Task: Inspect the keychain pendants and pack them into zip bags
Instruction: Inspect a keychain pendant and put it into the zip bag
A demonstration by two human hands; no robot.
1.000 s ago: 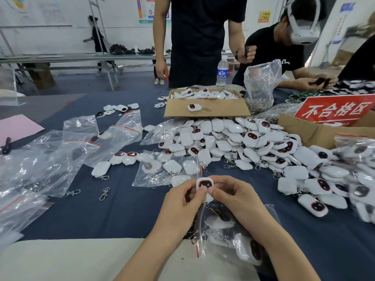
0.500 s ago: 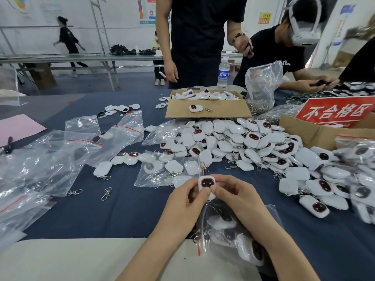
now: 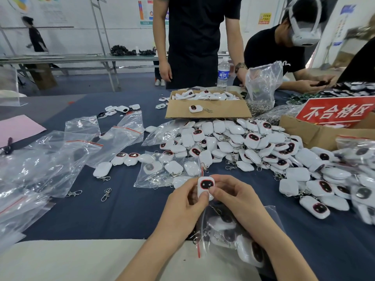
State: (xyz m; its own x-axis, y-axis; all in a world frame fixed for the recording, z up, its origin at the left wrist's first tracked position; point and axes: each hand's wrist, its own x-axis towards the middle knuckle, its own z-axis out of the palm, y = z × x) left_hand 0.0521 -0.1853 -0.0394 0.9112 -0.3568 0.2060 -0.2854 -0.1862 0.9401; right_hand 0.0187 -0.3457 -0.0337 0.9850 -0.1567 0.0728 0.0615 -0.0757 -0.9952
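Single view: head-worn, wide-angle, above near edge of blue table (image 3: 121, 209). Faces forward and down, across tabletop to far wall (image 3: 125, 27). Nearest lens (low centre): left hand (image 3: 182, 207), right hand (image 3: 233, 199), pendant (image 3: 206, 187) pinched between them. Right margin smeared, probably lens-edge blur.

Bare dark blue counter (image 3: 129, 211) lies open to the left of the left hand (image 3: 182, 207), broken only by two loose metal clasps (image 3: 106, 194). Farther left, crumpled empty zip bags (image 3: 50, 163) cover the cloth. Both hands hold one pendant (image 3: 206, 186). Just beyond it lies a part-filled bag (image 3: 162, 173), and behind that a wide heap of pendants (image 3: 233, 142) bars the way to the cardboard box (image 3: 209, 112). A filled bag (image 3: 221, 228) sits under the right hand (image 3: 235, 199); right of it runs a bare strip.
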